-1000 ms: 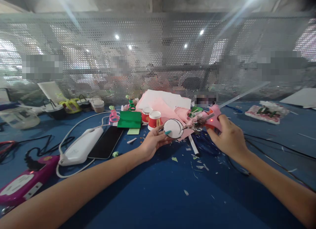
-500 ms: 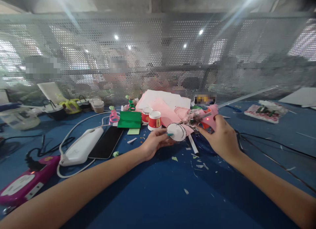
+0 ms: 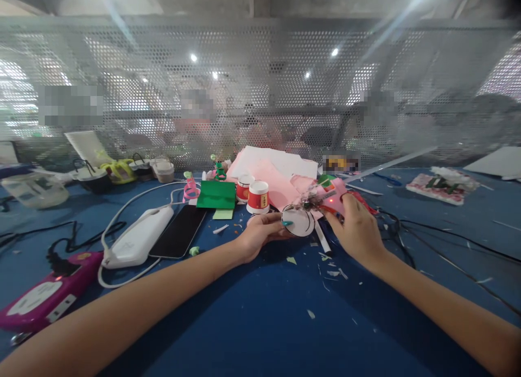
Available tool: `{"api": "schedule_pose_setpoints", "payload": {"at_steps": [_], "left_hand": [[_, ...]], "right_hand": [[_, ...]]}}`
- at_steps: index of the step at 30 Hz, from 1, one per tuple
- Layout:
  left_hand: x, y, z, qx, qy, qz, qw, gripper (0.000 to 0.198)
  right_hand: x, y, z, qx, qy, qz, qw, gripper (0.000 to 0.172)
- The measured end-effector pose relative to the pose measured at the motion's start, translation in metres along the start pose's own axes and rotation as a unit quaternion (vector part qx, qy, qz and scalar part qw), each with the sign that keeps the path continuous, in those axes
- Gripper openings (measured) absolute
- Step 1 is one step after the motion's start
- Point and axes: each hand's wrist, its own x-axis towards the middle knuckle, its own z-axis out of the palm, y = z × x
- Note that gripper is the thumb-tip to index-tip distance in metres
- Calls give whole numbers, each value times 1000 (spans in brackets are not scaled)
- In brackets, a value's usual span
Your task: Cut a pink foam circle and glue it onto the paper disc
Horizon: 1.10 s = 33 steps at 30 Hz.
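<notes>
My left hand (image 3: 260, 236) pinches a round white paper piece (image 3: 302, 225) with a black curved line near its edge. The thumb lies on its face; the other fingers are behind it. In my right hand (image 3: 360, 230) is a pink hot glue gun (image 3: 334, 202) with a small red light on. Its glue-smeared front end is at the upper edge of the round piece; whether the tip touches it I cannot tell. A long clear glue stick (image 3: 391, 164) sticks out of its back. Two red-and-white paper cups (image 3: 258, 197) stand upside down just beyond my left hand.
Pink and white paper sheets (image 3: 272, 163) lie behind the cups. To the left are a green folded paper (image 3: 215, 194), a black phone (image 3: 179, 233), a white power bank (image 3: 140, 238) and a magenta power strip (image 3: 49, 293). Paper scraps (image 3: 334, 273) litter the blue table; black cables (image 3: 448, 230) run right.
The glue gun has come down and left, closer to the round paper piece, its rear stick lowering with it. The whole view has shifted slightly.
</notes>
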Motion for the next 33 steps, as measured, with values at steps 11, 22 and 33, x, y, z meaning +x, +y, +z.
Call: {"api": "schedule_pose_setpoints", "payload": {"at_steps": [11, 22, 33], "left_hand": [[-1, 2, 2, 6, 5, -5, 1000, 26], [-2, 2, 1, -2, 2, -3, 1000, 30], [-1, 0, 0, 5, -1, 1, 1000, 32]], "right_hand": [[1, 1, -1, 16, 9, -21, 1000, 7], [2, 1, -3, 49, 4, -29, 998, 6], [1, 6, -1, 48, -12, 26, 998, 7]]}}
